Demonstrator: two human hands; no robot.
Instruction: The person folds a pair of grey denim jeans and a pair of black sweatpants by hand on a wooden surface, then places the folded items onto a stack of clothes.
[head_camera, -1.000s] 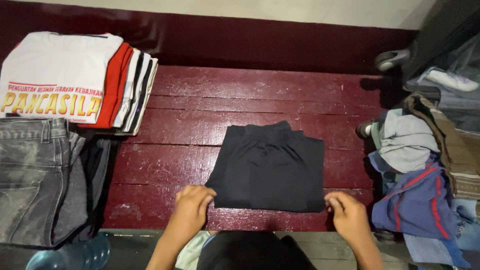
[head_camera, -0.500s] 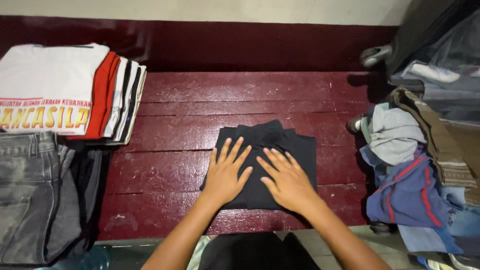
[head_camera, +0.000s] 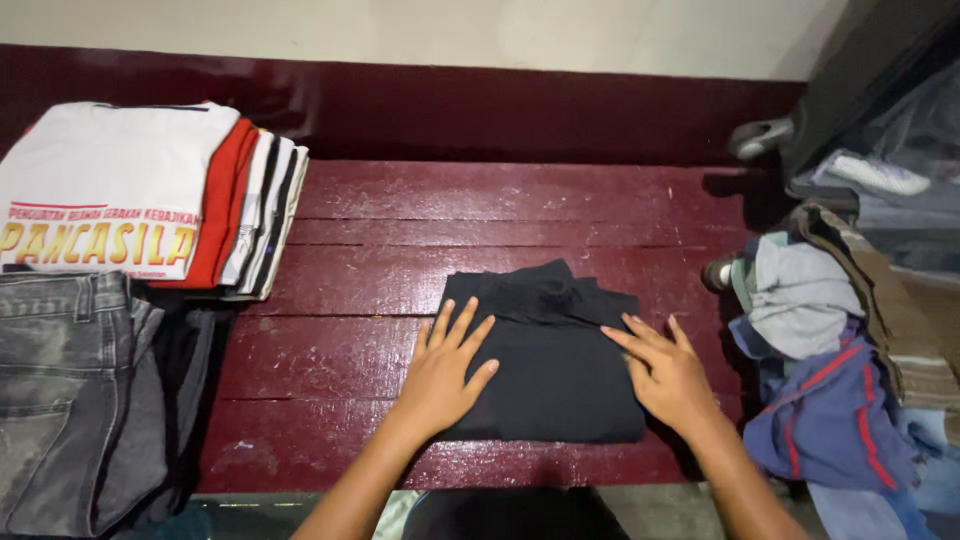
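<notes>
Black folded garment (head_camera: 550, 365) under both hands

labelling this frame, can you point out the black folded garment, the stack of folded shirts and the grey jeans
black folded garment (head_camera: 555, 375), head view, on its bare middle between the hands
stack of folded shirts (head_camera: 110, 180), head view, on the white top shirt
grey jeans (head_camera: 50, 390), head view, on the upper leg panel

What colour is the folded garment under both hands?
Black, plain with no visible pattern; the folded garment shows clearly in the head view, on the dark red bench.
</notes>
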